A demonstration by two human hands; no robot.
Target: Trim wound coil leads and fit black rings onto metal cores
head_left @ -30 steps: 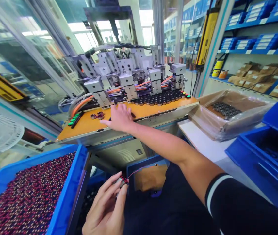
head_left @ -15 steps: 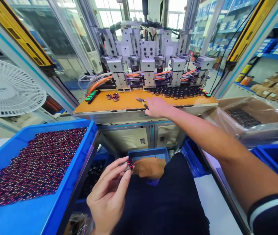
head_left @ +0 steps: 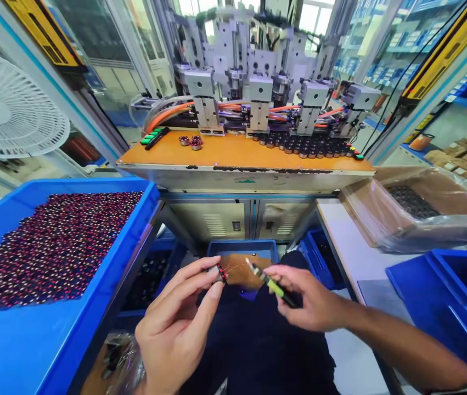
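My left hand (head_left: 179, 323) pinches a small motor stator (head_left: 218, 272), a dark round core with red windings, between thumb and fingertips. Thin copper-coloured wire ends (head_left: 233, 267) stick out from it to the right. My right hand (head_left: 307, 293) is closed around wire cutters (head_left: 275, 286) with yellow-green and black handles. Their tips point up and left toward the wire ends; whether they touch is too blurred to tell. Beneath both hands is a blue bin (head_left: 242, 244) with brown material inside.
A blue tray (head_left: 153, 192) at left holds many stators. On the orange bench (head_left: 229, 151) stand two wound stators (head_left: 190, 142) and rows of dark round parts (head_left: 311, 147), below a multi-head machine (head_left: 260, 90). A plastic-lined carton (head_left: 360, 219) is at right, a white fan (head_left: 11, 104) at left.
My right hand has come back from the bench with the wire cutters, which were lying there, and is now close to my left hand. The left hand still holds the stator.
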